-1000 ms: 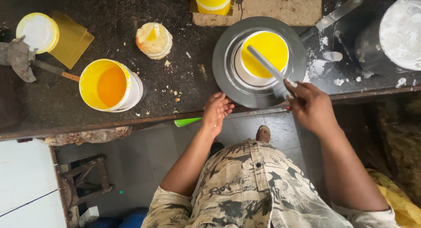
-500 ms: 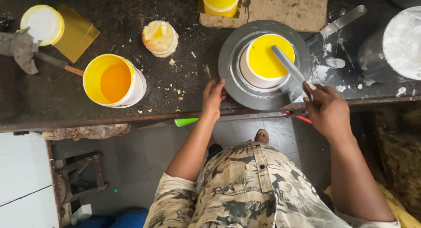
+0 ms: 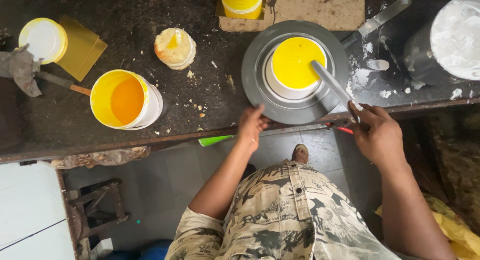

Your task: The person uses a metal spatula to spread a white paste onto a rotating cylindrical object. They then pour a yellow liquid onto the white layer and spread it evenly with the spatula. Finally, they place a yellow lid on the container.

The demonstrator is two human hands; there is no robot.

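A white cup brim-full of yellow paint (image 3: 296, 63) stands in the middle of a round grey metal disc (image 3: 260, 85) near the front edge of a dark workbench (image 3: 150, 120). My right hand (image 3: 379, 132) grips a flat metal spatula (image 3: 332, 84) whose blade lies across the right side of the cup's rim. My left hand (image 3: 251, 125) rests its fingertips on the disc's front left edge and holds nothing.
A tilted bucket with orange-yellow paint inside (image 3: 126, 100) sits to the left. A paint-crusted lid (image 3: 175, 47), a white-lidded tub (image 3: 44, 39) on yellow card, a rag (image 3: 21, 70), a second spatula (image 3: 380, 17), a yellow tub (image 3: 242, 2) and a pot of white paste (image 3: 457, 37) are about.
The spatula blade has slid a little down the cup's right side. My left hand has shifted from the bench edge onto the disc's rim.
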